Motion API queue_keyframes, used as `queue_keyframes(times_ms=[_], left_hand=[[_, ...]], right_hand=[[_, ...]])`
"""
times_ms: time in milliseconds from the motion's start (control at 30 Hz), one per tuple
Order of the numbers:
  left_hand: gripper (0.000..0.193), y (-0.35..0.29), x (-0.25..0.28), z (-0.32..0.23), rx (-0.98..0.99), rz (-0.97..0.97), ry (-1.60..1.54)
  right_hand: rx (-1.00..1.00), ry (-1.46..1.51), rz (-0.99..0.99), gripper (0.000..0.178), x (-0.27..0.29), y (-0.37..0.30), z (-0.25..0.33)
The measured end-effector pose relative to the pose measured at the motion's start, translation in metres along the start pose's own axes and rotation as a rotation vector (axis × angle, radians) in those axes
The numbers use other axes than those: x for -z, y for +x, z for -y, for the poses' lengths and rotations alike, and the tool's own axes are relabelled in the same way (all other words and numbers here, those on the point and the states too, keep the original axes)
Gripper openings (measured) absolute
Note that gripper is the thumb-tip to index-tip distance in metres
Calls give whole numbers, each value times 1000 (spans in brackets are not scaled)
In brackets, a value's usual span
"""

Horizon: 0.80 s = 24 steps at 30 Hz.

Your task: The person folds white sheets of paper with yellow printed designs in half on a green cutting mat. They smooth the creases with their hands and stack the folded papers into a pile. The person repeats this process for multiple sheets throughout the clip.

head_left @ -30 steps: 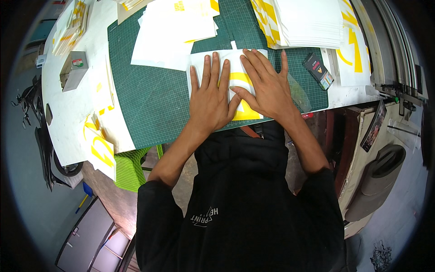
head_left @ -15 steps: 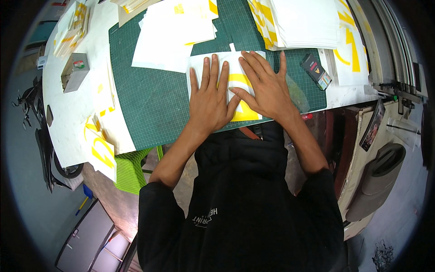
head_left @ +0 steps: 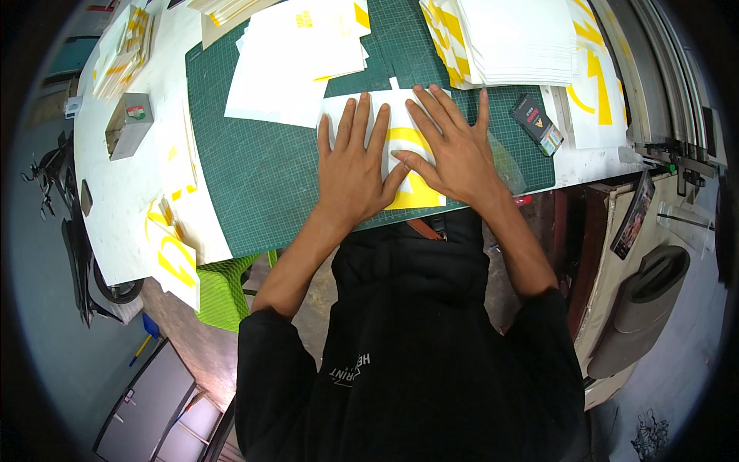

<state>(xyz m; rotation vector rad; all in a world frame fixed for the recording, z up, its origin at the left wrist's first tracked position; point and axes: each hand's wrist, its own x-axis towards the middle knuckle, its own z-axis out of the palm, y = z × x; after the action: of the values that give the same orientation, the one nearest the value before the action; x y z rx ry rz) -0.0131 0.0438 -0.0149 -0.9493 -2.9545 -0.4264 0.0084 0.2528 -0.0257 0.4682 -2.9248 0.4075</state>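
Observation:
A white paper piece with a yellow print (head_left: pixel 416 196) lies on the green cutting mat (head_left: pixel 258 196), close to the mat's near edge. My left hand (head_left: pixel 352 165) rests flat on its left part, fingers stretched away from me. On its right part lies my right hand (head_left: pixel 454 154), palm down with the fingers spread and the thumb pointing toward the left hand. Both hands press on the paper without gripping it, and cover much of it. A narrow white tab (head_left: pixel 395 82) sticks out past its far edge.
Loose white sheets (head_left: pixel 273 77) overlap on the mat at far left, and a thick paper stack (head_left: pixel 512 42) stands far right. A small dark box (head_left: pixel 536 123) lies right of my right hand. A grey open box (head_left: pixel 129 127) and folded yellow-white papers (head_left: pixel 173 258) occupy the table's left side.
My left hand has slid very slightly left, so a little more of the yellow print shows between the hands. My right hand stays almost in place.

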Motion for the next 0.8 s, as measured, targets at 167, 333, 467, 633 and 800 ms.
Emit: queue_keyframes(times_ms=[167, 333, 467, 633, 800], left_hand=[[86, 7, -2, 9, -55, -24, 32], [88, 8, -9, 13, -65, -6, -7], [88, 7, -8, 12, -67, -10, 3], [88, 5, -4, 9, -75, -14, 10], [89, 4, -4, 9, -72, -23, 1]], right_hand=[[5, 12, 15, 75, 0, 0, -2], [5, 22, 15, 76, -1, 0, -4], [8, 9, 29, 77, 2, 0, -3], [13, -32, 50, 75, 5, -3, 1], [8, -4, 64, 75, 6, -3, 1]])
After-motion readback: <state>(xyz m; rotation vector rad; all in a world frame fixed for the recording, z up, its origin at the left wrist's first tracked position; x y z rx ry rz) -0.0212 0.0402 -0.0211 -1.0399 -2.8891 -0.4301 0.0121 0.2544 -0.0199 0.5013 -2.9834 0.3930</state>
